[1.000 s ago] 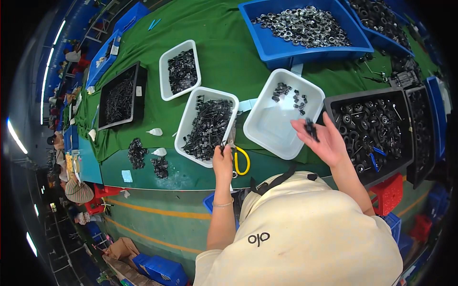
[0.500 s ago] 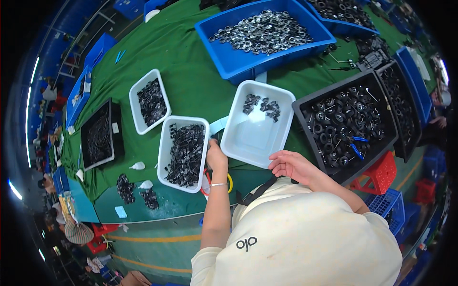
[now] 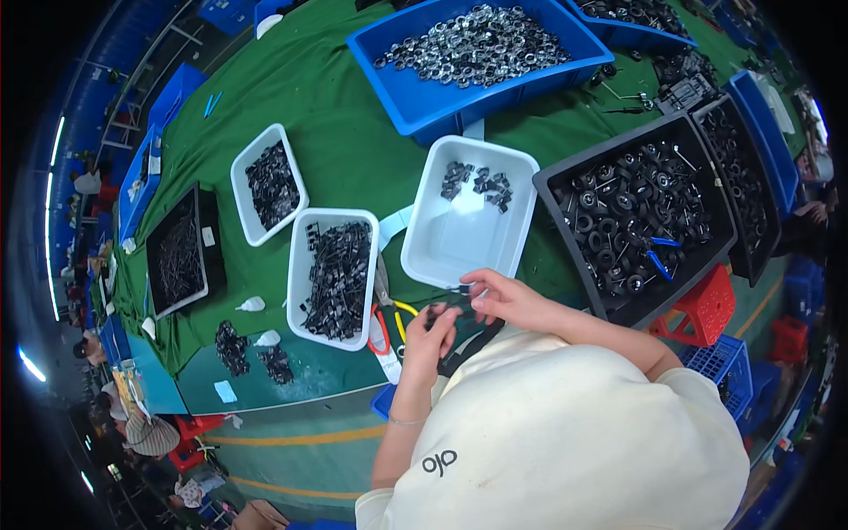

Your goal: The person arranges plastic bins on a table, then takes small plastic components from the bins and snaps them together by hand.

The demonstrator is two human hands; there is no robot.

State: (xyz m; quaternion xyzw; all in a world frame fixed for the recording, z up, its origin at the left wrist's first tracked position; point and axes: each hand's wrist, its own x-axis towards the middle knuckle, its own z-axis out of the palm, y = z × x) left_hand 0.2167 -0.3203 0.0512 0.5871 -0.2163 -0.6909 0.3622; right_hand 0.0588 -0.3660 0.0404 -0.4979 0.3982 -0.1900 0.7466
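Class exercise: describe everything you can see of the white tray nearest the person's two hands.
The white tray is a rectangular, open-topped bin with rounded corners; it looks like plastic. It sits flat on the green cloth, between a white tray full of black parts and a black bin. It is mostly bare, with a small cluster of black parts near its far end. The right hand is at its near rim.

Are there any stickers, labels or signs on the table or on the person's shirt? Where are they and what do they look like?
Small white label: on the black tray at the table's left, a little rectangle.
Light blue paper slip: on the table's front edge, lower left, a small rectangle.
White strip: flat on the green cloth between the two nearer white bins, long and pale.
Dark logo: on the cream shirt's shoulder, small rounded shapes.
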